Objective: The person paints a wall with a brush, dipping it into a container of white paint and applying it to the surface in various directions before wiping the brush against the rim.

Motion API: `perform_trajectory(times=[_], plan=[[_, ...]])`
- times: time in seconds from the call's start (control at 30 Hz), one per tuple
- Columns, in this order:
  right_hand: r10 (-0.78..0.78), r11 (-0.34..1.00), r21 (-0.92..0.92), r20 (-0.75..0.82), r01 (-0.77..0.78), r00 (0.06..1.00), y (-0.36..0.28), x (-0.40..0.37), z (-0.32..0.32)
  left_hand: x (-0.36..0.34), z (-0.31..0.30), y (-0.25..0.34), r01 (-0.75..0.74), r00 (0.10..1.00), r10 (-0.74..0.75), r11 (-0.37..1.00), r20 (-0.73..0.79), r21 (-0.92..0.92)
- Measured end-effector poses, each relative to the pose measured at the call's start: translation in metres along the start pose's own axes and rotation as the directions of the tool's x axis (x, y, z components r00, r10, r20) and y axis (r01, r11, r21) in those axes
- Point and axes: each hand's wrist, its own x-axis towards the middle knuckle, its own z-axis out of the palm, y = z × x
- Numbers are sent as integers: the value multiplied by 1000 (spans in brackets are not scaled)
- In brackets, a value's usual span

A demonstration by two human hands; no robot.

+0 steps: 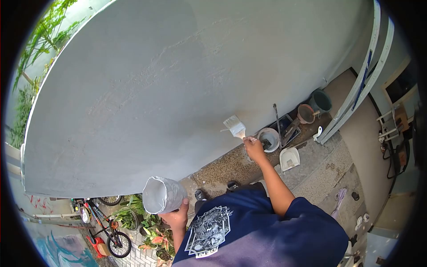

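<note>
My right hand (253, 149) is closed around the handle of a wide paintbrush (234, 125), its bristles coated in pale paint and pointing up toward the wall. The grey wall (147, 89) fills most of the view, with rough streaks running diagonally across it. In my left hand (178, 216) is a paint-smeared white container (164, 196), tilted so its wide mouth shows; light grey paint coats the inside. My fingers wrap its lower side and are partly hidden behind it.
Along the wall's foot stand a white bucket (269, 139), an orange-brown bucket (306, 114) and a dark green bucket (321, 101). A white dustpan (289, 159) lies near my right arm. Potted plants (153, 238) and a bicycle (109, 231) are at lower left. Pale curved rails (362, 84) rise at right.
</note>
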Motion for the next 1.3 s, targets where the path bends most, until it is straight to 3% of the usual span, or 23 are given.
perform_trajectory(times=[0.23,0.37,0.43,0.57,0.63,0.73,0.83,0.93,1.0,1.13,1.2,1.3], plan=[[-93,995,-25,110,97,990,-21,-5,-2,-1,22,-11,25,999,-27,999,37,40],[-105,994,-28,92,108,990,-6,7,7,7,35,1,-10,999,10,1000,44,6],[47,986,-162,65,-36,997,-2,13,10,12,40,1,-24,999,24,1000,31,-15],[51,965,-259,72,-30,996,-3,19,16,13,41,2,-34,998,36,999,60,-23],[-128,988,-86,43,131,991,-61,11,20,16,38,6,-17,996,19,1000,92,-23],[-209,977,-36,74,212,975,-181,-11,5,18,33,7,14,993,-12,1000,115,-16],[-282,959,54,94,278,955,-261,-39,-19,29,31,5,-67,984,63,998,165,16],[-385,917,144,66,373,921,-300,-61,-29,34,31,10,-133,985,131,991,111,7],[-446,879,209,44,428,894,-309,-64,-33,36,28,7,-127,978,122,992,170,19],[-454,883,137,2,449,891,-259,-30,2,36,27,0,-101,974,93,995,207,28],[-440,898,23,32,439,898,-183,7,34,35,27,-3,-103,977,99,995,186,12],[-289,951,-101,55,293,956,-65,25,59,28,28,0,-71,987,70,997,145,3]])
